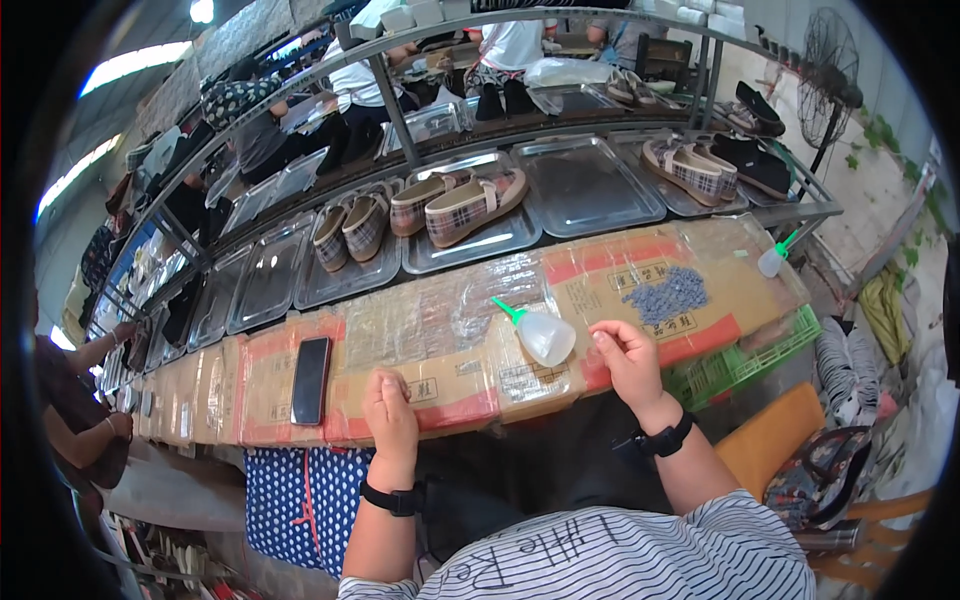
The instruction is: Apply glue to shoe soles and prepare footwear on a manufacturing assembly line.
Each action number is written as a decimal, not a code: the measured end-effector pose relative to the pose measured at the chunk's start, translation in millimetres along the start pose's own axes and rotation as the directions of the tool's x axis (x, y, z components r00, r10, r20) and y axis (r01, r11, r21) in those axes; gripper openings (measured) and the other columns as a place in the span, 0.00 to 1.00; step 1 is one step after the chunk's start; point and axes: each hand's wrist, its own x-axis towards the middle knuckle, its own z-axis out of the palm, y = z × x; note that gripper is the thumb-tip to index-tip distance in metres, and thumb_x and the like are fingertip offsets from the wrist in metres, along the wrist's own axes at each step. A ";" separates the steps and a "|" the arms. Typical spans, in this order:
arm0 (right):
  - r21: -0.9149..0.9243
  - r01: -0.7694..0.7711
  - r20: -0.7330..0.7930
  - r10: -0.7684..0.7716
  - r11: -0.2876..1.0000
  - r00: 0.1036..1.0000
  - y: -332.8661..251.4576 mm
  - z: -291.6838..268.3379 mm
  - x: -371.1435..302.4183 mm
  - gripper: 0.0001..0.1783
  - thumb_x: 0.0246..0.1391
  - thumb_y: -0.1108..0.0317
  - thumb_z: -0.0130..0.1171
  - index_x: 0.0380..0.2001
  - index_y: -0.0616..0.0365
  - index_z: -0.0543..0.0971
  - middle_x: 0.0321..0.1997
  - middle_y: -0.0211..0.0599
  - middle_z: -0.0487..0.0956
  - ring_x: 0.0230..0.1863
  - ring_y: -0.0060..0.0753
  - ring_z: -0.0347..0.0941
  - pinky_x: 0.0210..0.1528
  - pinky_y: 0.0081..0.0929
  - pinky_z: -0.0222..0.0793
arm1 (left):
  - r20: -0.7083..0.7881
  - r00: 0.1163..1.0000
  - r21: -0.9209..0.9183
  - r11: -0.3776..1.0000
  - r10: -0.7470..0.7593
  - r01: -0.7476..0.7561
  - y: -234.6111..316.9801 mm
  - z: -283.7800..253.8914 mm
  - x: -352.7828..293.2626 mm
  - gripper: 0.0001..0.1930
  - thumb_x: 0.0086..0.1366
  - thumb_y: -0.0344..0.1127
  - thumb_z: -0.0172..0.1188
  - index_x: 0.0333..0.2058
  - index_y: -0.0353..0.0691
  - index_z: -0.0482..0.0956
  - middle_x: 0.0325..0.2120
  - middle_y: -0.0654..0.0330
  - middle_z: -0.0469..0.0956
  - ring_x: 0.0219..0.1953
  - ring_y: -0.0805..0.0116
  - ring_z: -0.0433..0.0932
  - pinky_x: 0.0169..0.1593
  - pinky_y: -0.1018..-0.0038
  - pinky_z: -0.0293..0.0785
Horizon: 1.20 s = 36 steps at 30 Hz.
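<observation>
My left hand [389,408] is closed above the front edge of the cardboard-covered bench [450,395], its fingers curled in. My right hand [630,366] holds thumb and fingertips together in a pinch; anything in either hand is too small or hidden to make out. Between them, slightly farther back, a translucent squeeze bottle [546,339] with a green nozzle lies on its side. A pile of small blue-grey pieces [668,294] is spread on the cardboard beyond my right hand. To the left of my left hand lies a dark phone [311,380].
Behind the bench, metal trays [588,185] line a rack, some bearing plaid shoes [475,208]. Another green-nozzled bottle [773,258] stands at the right end. A green crate [745,358] sits below, near a wooden chair [775,435]. A person [85,420] is at far left; others work behind the rack.
</observation>
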 end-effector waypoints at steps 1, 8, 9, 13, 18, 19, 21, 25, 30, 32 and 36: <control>-0.082 0.100 -0.043 -0.104 0.992 0.994 -10.7 1.0 8.0 0.06 0.60 0.72 0.60 0.35 0.65 0.81 0.25 0.28 0.77 0.25 0.16 0.69 0.29 0.19 0.66 | -0.031 0.999 0.070 0.997 0.032 -0.029 -11.7 -2.2 3.1 0.14 0.71 0.31 0.44 0.23 0.38 0.66 0.21 0.63 0.65 0.24 0.74 0.65 0.29 0.74 0.62; -0.094 0.044 -0.147 -0.058 0.995 0.987 24.8 -2.3 14.4 0.08 0.59 0.71 0.61 0.29 0.64 0.79 0.21 0.32 0.76 0.24 0.20 0.70 0.29 0.23 0.67 | -0.097 0.995 0.222 0.975 0.013 0.009 -33.1 -0.1 -2.3 0.14 0.71 0.31 0.49 0.25 0.33 0.72 0.22 0.61 0.69 0.26 0.70 0.68 0.32 0.74 0.65; -0.103 0.084 -0.124 -0.096 0.991 0.988 22.9 -1.3 14.7 0.10 0.60 0.70 0.61 0.27 0.64 0.78 0.20 0.33 0.75 0.23 0.20 0.69 0.28 0.24 0.66 | -0.090 0.996 0.209 0.978 0.025 -0.006 -32.9 2.5 -1.3 0.14 0.71 0.31 0.49 0.25 0.33 0.72 0.22 0.61 0.69 0.26 0.70 0.68 0.32 0.74 0.65; -0.072 -0.003 -0.005 0.003 0.997 1.000 25.3 -6.7 17.7 0.18 0.61 0.67 0.58 0.19 0.65 0.71 0.17 0.37 0.71 0.20 0.23 0.65 0.25 0.28 0.62 | -0.110 0.986 0.180 0.978 0.125 -0.104 -32.6 8.7 -0.6 0.07 0.67 0.24 0.51 0.29 0.33 0.77 0.27 0.60 0.73 0.30 0.71 0.71 0.37 0.76 0.69; -0.146 0.057 0.028 -0.053 0.988 0.998 20.9 -7.1 21.1 0.21 0.61 0.66 0.58 0.18 0.66 0.68 0.16 0.44 0.67 0.18 0.31 0.61 0.24 0.33 0.59 | -0.119 0.993 -0.041 0.999 0.006 -0.011 -48.3 2.8 -3.1 0.09 0.65 0.21 0.44 0.27 0.36 0.72 0.27 0.63 0.71 0.29 0.76 0.68 0.35 0.80 0.66; -0.184 0.113 0.050 -0.105 0.976 0.993 20.6 -7.3 22.2 0.20 0.60 0.66 0.58 0.18 0.66 0.68 0.16 0.45 0.66 0.18 0.33 0.61 0.24 0.35 0.59 | -0.141 0.990 -0.116 0.993 -0.031 0.015 -45.4 5.7 -3.2 0.09 0.65 0.24 0.43 0.25 0.38 0.69 0.26 0.64 0.70 0.28 0.77 0.66 0.33 0.81 0.64; -0.210 0.109 0.057 -0.100 0.971 0.993 15.8 -9.8 22.9 0.20 0.60 0.66 0.58 0.18 0.66 0.68 0.16 0.47 0.66 0.18 0.36 0.61 0.24 0.35 0.59 | -0.110 0.992 -0.170 0.984 -0.065 0.046 -42.5 6.5 -3.5 0.10 0.65 0.25 0.43 0.25 0.38 0.69 0.24 0.64 0.70 0.28 0.77 0.66 0.33 0.81 0.64; -0.214 0.129 0.058 -0.119 0.968 0.991 17.9 -10.8 25.0 0.19 0.59 0.67 0.58 0.18 0.67 0.68 0.17 0.49 0.67 0.18 0.39 0.61 0.24 0.36 0.59 | -0.049 0.993 -0.226 0.970 -0.104 0.091 -30.9 9.9 -1.5 0.11 0.66 0.29 0.42 0.24 0.39 0.69 0.21 0.64 0.69 0.26 0.77 0.66 0.33 0.80 0.63; -0.197 0.114 0.046 -0.107 0.974 0.993 17.5 -17.6 24.3 0.20 0.59 0.66 0.59 0.17 0.66 0.68 0.17 0.50 0.67 0.18 0.43 0.62 0.24 0.36 0.59 | -0.088 0.993 -0.117 0.991 -0.081 0.070 -24.5 12.3 -4.2 0.16 0.72 0.33 0.44 0.23 0.38 0.69 0.20 0.65 0.69 0.24 0.77 0.65 0.32 0.79 0.62; -0.195 0.123 0.046 -0.116 0.973 0.992 13.4 -17.5 21.2 0.19 0.59 0.66 0.59 0.18 0.66 0.68 0.18 0.49 0.67 0.19 0.44 0.63 0.25 0.37 0.60 | -0.108 0.994 -0.054 0.998 -0.026 0.020 -28.4 10.7 -4.3 0.18 0.74 0.35 0.44 0.23 0.38 0.69 0.19 0.65 0.68 0.24 0.77 0.65 0.31 0.78 0.62; -0.387 0.348 0.064 -0.352 0.854 0.934 -4.1 -24.5 6.4 0.14 0.58 0.69 0.59 0.20 0.62 0.72 0.22 0.37 0.72 0.24 0.38 0.71 0.28 0.30 0.66 | -0.168 0.985 0.089 0.996 0.023 -0.008 -17.0 15.6 -7.2 0.19 0.75 0.37 0.45 0.23 0.37 0.70 0.19 0.65 0.68 0.24 0.77 0.66 0.30 0.78 0.63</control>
